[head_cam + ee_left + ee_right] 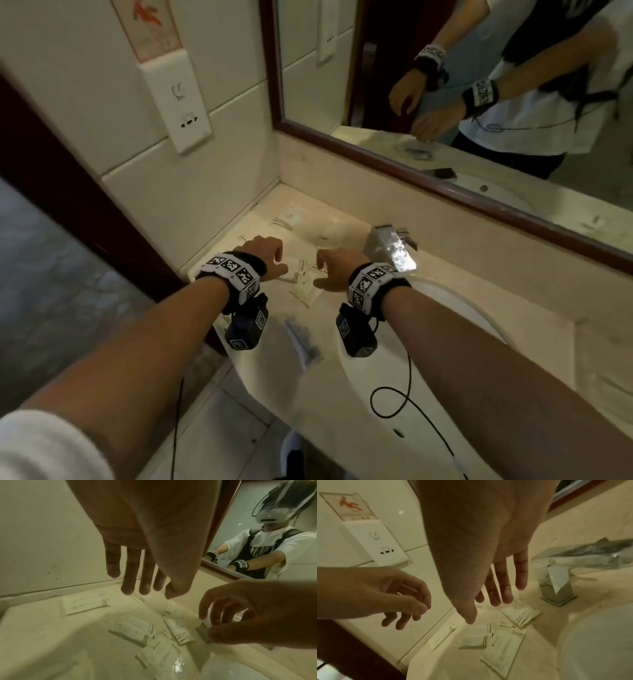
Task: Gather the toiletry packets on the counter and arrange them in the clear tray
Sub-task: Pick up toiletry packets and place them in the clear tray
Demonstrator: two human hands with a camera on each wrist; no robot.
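Several flat white toiletry packets with striped ends lie scattered on the beige counter [260, 346], among them one by the wall [84, 604], one in the middle [477, 637] and one nearer the faucet [520, 614]. My left hand [277, 260] hovers over them with its fingers [128, 588] hanging straight and holds nothing. My right hand [322, 270] hovers just right of it with its fingers [506, 596] spread over the packets, also holding nothing. A faint translucent shape [329, 229] sits behind the packets; I cannot tell whether it is the clear tray.
A chrome faucet [390, 246] stands right of the packets, with the white sink basin [445, 342] below it. A clear wrapper with a dark item [303, 339] lies near the counter's front edge. A wall socket [185, 109] and a framed mirror [445, 85] border the corner.
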